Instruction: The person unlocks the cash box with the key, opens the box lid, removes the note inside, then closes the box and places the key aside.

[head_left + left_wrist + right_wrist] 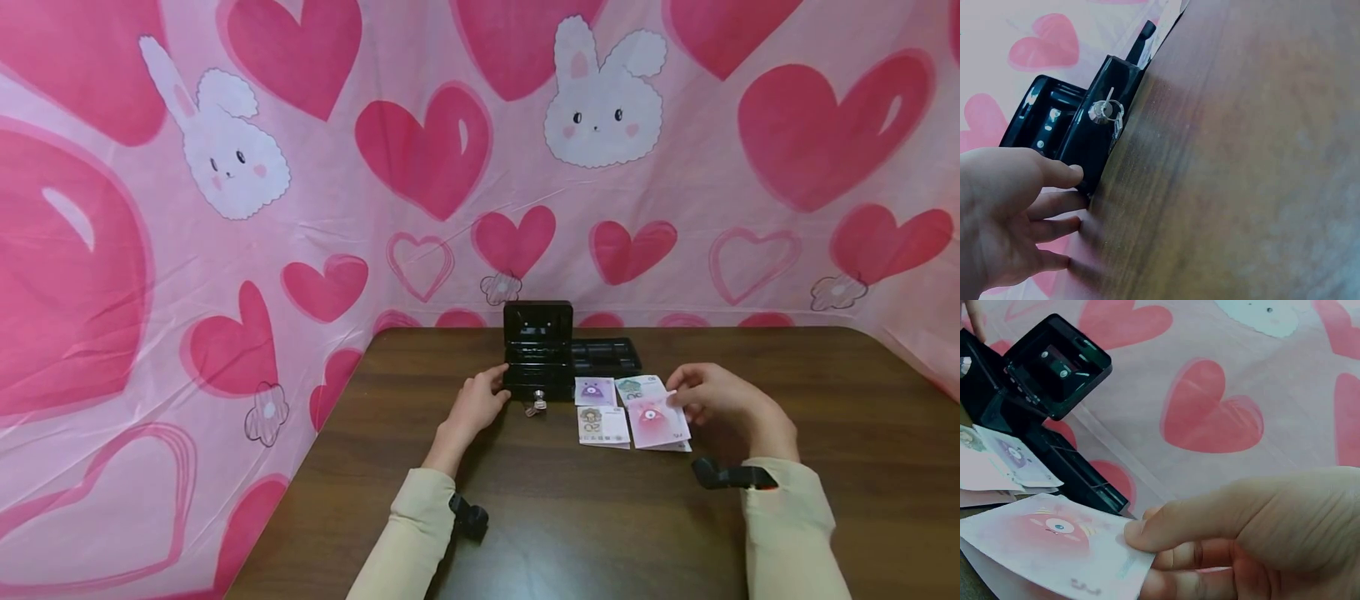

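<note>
A black cash box [538,379] stands with its lid [537,323] raised, a small key [539,398] in its front lock. My left hand [480,402] holds the box's left front corner, the thumb on its front and the other fingers along the side. To the right, my right hand [720,402] pinches a pink play banknote [654,421] with a one-eyed cartoon by its right edge. In the right wrist view the thumb lies on top of the note [1054,534], with fingers beneath. Around it lie a purple note [595,391], a green-printed note [637,386] and a brownish note [602,425].
A black compartment tray [606,356] lies just right of the box, behind the notes. More keys on a ring [533,410] hang at the lock. The brown wooden table [585,525] ends at a pink heart-and-rabbit cloth [423,150] behind and to the left.
</note>
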Motion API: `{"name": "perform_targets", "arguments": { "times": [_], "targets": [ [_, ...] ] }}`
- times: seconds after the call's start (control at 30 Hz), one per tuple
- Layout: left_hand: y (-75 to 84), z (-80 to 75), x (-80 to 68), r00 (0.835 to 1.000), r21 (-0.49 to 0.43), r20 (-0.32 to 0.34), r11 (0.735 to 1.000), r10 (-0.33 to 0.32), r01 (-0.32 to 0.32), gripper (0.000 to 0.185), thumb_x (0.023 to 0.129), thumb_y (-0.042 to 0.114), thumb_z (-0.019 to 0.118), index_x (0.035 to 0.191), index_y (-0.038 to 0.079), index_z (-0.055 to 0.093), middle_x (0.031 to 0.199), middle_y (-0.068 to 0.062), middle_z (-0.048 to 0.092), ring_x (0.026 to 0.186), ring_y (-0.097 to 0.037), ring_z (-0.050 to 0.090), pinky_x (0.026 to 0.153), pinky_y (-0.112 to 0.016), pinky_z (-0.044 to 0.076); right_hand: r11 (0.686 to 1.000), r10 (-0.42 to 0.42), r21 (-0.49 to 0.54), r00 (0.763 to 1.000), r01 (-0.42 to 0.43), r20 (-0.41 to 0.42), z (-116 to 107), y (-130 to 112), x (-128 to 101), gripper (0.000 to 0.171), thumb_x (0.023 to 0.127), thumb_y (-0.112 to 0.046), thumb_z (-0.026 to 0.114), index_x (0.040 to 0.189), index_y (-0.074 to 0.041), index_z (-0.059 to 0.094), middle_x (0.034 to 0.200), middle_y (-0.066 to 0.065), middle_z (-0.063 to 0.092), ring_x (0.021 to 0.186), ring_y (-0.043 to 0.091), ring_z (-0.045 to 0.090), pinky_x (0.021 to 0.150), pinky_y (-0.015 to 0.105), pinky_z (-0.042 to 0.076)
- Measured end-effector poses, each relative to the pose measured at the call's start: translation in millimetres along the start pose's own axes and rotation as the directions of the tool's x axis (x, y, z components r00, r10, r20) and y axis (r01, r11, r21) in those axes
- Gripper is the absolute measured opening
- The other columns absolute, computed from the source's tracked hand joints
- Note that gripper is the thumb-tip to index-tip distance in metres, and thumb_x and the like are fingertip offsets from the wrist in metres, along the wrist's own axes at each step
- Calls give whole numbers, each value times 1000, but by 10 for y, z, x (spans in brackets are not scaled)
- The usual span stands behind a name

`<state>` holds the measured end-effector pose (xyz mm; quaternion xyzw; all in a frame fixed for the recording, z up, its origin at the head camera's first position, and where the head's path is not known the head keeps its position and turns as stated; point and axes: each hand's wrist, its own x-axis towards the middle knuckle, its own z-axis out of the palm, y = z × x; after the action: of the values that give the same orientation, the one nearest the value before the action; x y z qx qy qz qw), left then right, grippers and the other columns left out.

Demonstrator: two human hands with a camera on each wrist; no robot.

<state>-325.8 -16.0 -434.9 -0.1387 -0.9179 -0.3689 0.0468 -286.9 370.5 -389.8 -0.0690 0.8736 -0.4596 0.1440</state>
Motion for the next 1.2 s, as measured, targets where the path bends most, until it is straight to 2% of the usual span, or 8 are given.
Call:
{"name": "perform_targets", "arguments": {
  "times": [0.17,0.3,0.4,0.47,0.6,0.77,1.0,1.2],
  "targets": [
    [0,-1,-2,1000,-10,4,1000,-1,1,49,96,14,64,144,13,53,131,-17,65,122,-27,63,104,-48,47,996,58,-65,998,-58,10,37,9,18,35,89,-18,70,114,3,57,87,7,60,71,23,57,63,33,50],
    [3,2,-3,1000,-6,5,1000,-2,2,49,96,14,64,144,13,53,131,-17,66,121,-27,63,105,-49,47,987,76,-139,997,-78,-23,34,-30,-14,37,91,-21,68,118,3,58,92,10,61,76,24,55,65,33,46],
    [2,1,-4,1000,-8,8,1000,-2,2,49,96,14,64,144,13,53,131,-17,66,122,-28,63,105,-49,46,981,41,-188,996,-55,-76,45,-75,-10,37,93,-22,66,118,3,58,99,16,63,83,26,55,70,36,49],
    [2,-2,-6,1000,-8,8,1000,-6,6,49,96,14,64,144,14,53,131,-17,66,122,-28,63,106,-49,46,974,-3,-227,992,-26,-124,73,-108,26,36,94,-23,65,118,3,59,106,20,64,90,30,57,78,44,51],
    [2,-5,-8,1000,-6,4,1000,-8,8,49,96,14,64,144,14,53,130,-17,66,122,-28,63,106,-49,46,959,-92,-283,967,21,-240,165,-145,159,40,94,-25,64,121,4,57,116,27,62,102,38,59,92,58,48],
    [2,-9,-4,1000,0,0,1000,-1,1,49,96,14,64,144,14,54,130,-17,66,121,-28,63,105,-49,46,962,-118,-271,940,29,-319,280,-145,303,48,95,-24,61,131,6,51,129,35,55,117,49,53,98,63,42],
    [4,-1,-2,1000,7,-7,1000,1,-1,49,96,14,64,144,14,54,129,-17,67,121,-28,64,104,-49,47,977,-79,-212,953,16,-294,425,-118,437,64,97,-26,60,146,6,35,143,38,42,131,53,41,106,65,35],
    [13,-12,-12,1000,10,-8,1000,5,-5,48,96,14,64,143,13,54,128,-17,67,120,-28,64,103,-49,48,985,-62,-173,959,14,-277,489,-108,539,70,97,-24,59,149,11,27,149,39,33,138,53,34,112,63,29]
  ]
}}
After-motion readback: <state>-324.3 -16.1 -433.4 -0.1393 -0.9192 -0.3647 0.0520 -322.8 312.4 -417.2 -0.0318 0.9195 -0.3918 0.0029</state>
